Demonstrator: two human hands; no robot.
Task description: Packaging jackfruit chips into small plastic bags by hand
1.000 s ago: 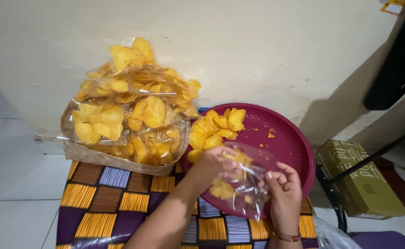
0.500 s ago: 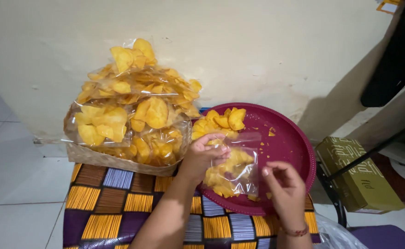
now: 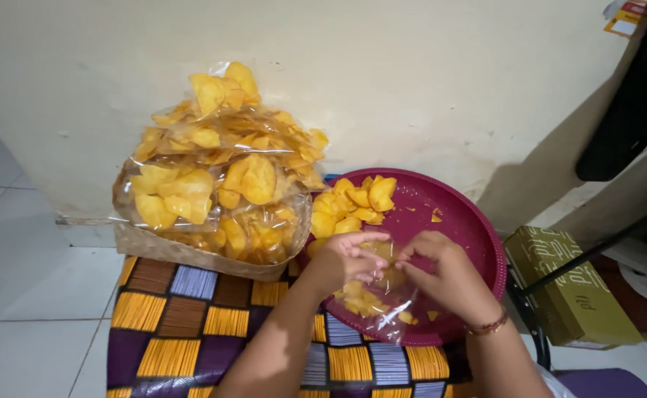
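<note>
Over a round maroon tray, both my hands pinch the top of a small clear plastic bag partly filled with yellow chips. My left hand grips the bag's mouth from the left, and my right hand grips it from the right, fingertips almost touching. A heap of loose yellow chips lies at the tray's far left side. Crumbs dot the tray's bare surface.
A woven basket piled with filled chip bags stands left of the tray, against a cream wall. Both rest on a purple, yellow and brown checked cloth. An olive cardboard box and dark metal bars sit to the right. White floor tiles lie left.
My right hand came up from the tray's front edge and took hold of the bag's mouth beside my left hand. The bag now hangs lower between both hands.
</note>
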